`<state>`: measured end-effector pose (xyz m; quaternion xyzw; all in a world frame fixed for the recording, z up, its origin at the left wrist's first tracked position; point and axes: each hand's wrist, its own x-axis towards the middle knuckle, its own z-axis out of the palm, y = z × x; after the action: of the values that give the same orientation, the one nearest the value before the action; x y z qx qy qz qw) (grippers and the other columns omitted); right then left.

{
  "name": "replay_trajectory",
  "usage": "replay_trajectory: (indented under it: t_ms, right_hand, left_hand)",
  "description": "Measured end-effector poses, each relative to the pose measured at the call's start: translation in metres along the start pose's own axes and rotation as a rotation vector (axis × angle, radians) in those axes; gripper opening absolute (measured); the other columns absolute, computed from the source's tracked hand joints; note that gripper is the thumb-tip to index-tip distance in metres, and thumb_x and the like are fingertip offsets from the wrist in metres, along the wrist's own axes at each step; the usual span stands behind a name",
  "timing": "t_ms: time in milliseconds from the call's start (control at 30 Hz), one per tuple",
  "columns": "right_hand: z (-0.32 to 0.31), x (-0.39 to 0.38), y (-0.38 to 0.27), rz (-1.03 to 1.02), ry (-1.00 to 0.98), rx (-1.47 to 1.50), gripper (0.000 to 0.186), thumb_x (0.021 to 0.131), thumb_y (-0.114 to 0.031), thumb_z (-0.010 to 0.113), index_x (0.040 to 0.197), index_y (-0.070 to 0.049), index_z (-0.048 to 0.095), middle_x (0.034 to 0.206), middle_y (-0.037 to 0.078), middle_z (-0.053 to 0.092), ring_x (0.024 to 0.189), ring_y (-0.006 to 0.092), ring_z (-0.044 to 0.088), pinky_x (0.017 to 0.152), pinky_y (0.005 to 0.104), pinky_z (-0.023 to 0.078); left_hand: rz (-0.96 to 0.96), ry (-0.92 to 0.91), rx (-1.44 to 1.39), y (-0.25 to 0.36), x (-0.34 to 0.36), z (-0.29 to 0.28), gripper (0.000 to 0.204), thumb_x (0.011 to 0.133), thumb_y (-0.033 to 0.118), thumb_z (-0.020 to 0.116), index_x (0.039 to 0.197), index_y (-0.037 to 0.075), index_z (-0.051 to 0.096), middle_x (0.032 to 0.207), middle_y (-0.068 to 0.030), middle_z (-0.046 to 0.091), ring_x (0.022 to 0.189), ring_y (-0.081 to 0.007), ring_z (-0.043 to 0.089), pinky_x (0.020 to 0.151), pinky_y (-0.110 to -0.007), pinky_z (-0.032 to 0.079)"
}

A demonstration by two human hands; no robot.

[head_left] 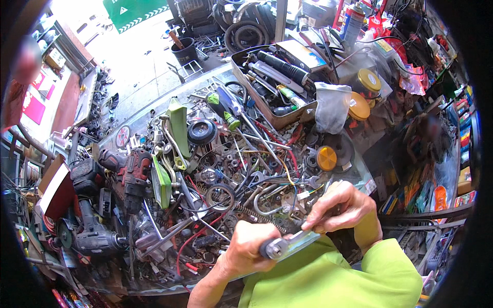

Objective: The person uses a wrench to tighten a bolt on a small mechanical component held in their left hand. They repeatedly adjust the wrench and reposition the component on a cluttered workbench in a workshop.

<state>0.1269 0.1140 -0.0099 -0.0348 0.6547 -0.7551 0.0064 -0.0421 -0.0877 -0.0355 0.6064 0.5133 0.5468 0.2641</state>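
Observation:
At the front edge of the cluttered glass-topped bench, my left hand (250,246) is closed around a metal part with a round, dark-rimmed silver end (277,248). A flat silver arm (298,237) runs from near this end toward my right hand (343,207). The fingers of my right hand are pinched together at the far end of that arm, around a small dark piece that is mostly hidden. I cannot tell whether the arm and the round end are one piece. Just beyond my hands lie a coil spring (259,218) and an open-end wrench (287,179).
On the left lie a red-black cordless drill (132,174) and a grey power tool (97,233). Green panels (177,126) stand mid-bench. A metal box of tools (277,120) sits at the back, with yellow-lidded jars (359,107) to its right. Loose bolts, wires and parts cover the bench.

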Motion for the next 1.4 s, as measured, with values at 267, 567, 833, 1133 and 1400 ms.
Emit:
replay_trajectory:
  t_ms: [267,567,833,1133,1400]
  right_hand:
    - [-0.039,0.023,-0.026,0.102,-0.241,-0.457,0.038,0.078,-0.017,0.084,0.110,-0.003,0.068,0.075,0.006,0.067,0.064,0.0115,0.062,0.056,0.0271,0.047]
    - [-0.024,0.037,-0.040,-0.098,0.243,-0.544,0.027,0.075,-0.007,0.084,0.098,-0.001,0.071,0.078,0.002,0.066,0.067,0.0076,0.061,0.058,0.0225,0.048]
    - [0.006,0.050,-0.023,-0.538,0.493,-0.416,0.024,0.083,-0.001,0.075,0.105,0.004,0.069,0.089,0.012,0.071,0.081,0.0195,0.069,0.071,0.0303,0.054]
    - [0.001,0.060,-0.003,-0.602,0.232,-0.430,0.035,0.083,0.012,0.061,0.117,0.002,0.066,0.113,0.020,0.069,0.100,0.0310,0.068,0.088,0.0380,0.054]
    - [-0.009,0.053,0.000,-0.298,0.240,-0.302,0.029,0.090,0.002,0.064,0.119,-0.002,0.068,0.108,0.015,0.070,0.095,0.0216,0.070,0.082,0.0314,0.055]
  left_hand:
    - [-0.311,-0.618,-0.044,0.013,0.002,0.010,0.028,0.089,0.029,0.066,0.098,0.005,0.055,0.063,-0.0147,0.053,0.058,-0.0366,0.058,0.053,-0.043,0.044]
    - [-0.374,-0.158,0.097,0.001,0.000,0.014,0.032,0.095,0.028,0.063,0.118,0.006,0.059,0.092,-0.0186,0.068,0.076,-0.0358,0.068,0.065,-0.042,0.053]
    - [-0.580,0.380,-0.278,-0.004,0.000,0.002,0.038,0.100,0.015,0.057,0.137,0.005,0.049,0.078,-0.0022,0.061,0.056,-0.0024,0.047,0.048,-0.017,0.036]
    - [-0.519,0.705,-0.219,-0.008,0.002,-0.008,0.031,0.101,0.017,0.054,0.129,0.008,0.044,0.079,-0.0056,0.062,0.052,-0.0058,0.048,0.043,-0.020,0.038]
    - [-0.334,0.853,0.207,-0.020,-0.007,0.000,0.032,0.100,0.009,0.054,0.128,0.005,0.041,0.080,-0.0018,0.055,0.056,-0.0052,0.045,0.050,-0.020,0.037]
